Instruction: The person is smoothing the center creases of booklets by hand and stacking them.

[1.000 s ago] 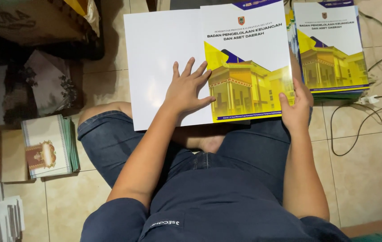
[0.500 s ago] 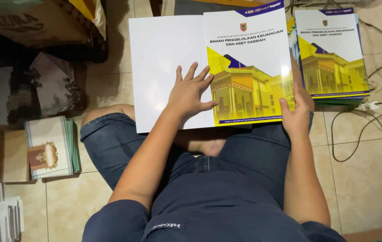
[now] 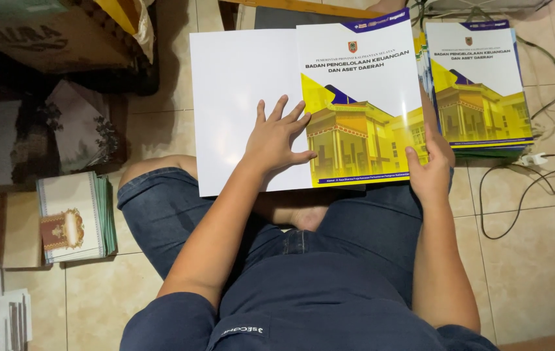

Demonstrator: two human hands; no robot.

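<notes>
From the head camera, looking straight down, a person sits cross-legged on a tiled floor (image 3: 537, 273) in dark blue jeans and a dark top. Across the lap lies an open folder cover (image 3: 303, 104), glossy white on its left half and printed on its right half with a yellow building and yellow and purple shapes.

The left hand (image 3: 278, 140) rests flat on the cover near its middle fold, palm down, fingers (image 3: 280, 110) spread wide and gripping nothing. The right hand (image 3: 432, 166) holds the cover's lower right edge, the thumb lying on the printed face and the other fingers wrapped behind the edge, out of sight.

Just beside the cover on the right, a stack of the same printed covers (image 3: 479, 84) sits on the floor. A black cable (image 3: 518, 195) loops over the tiles below that stack, next to a small white plug (image 3: 532, 158). To the left of the knee, a pile of cream cards with green edges and a dark red and gold emblem (image 3: 72, 218) lies on the floor. A brown cardboard box (image 3: 43, 39) stands at the upper left.
</notes>
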